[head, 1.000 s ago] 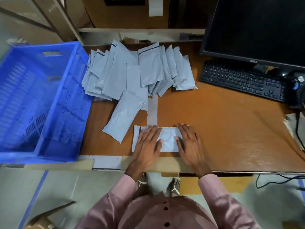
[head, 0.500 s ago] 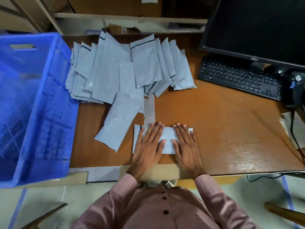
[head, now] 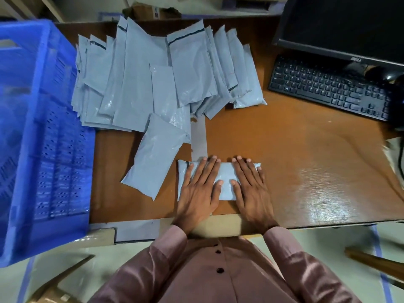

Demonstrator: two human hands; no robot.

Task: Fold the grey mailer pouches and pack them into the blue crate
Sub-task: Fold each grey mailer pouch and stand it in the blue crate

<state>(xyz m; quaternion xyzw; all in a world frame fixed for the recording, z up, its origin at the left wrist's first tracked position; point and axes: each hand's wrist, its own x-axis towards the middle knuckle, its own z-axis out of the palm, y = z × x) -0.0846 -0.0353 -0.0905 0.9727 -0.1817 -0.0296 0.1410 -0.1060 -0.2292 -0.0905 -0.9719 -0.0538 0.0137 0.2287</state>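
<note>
**Folded grey pouch pressed flat under both hands**

Pressure is applied to a folded grey plastic mailer pouch (head: 225, 180) by both hands, near the front edge of the brown wooden desk (head: 306, 162). The left hand (head: 197, 189) is laid palm down on the pouch's left half, fingers straight and spread; the right hand (head: 251, 189) is laid the same way on its right half. Nothing is gripped by either hand: the fingers are kept flat, with the two thumbs pointed toward each other over the pouch's middle.

Just left of the folded pouch, a single unfolded grey mailer pouch (head: 155, 156) is seen lying tilted on the desk. Beyond the folded pouch, toward the back of the desk, a fanned heap of overlapping grey mailer pouches (head: 166, 77) is spread. A strip of grey tape (head: 199, 138) is stuck to the desk between the heap and the folded pouch.

Well to the left of the folded pouch, a blue perforated plastic crate (head: 41, 136) is placed against the desk's left side; its contents cannot be made out. To the far right of the pouch, a black keyboard (head: 328, 88) is set before a black monitor (head: 341, 27). Pink sleeves (head: 282, 239) are worn on both arms.
</note>
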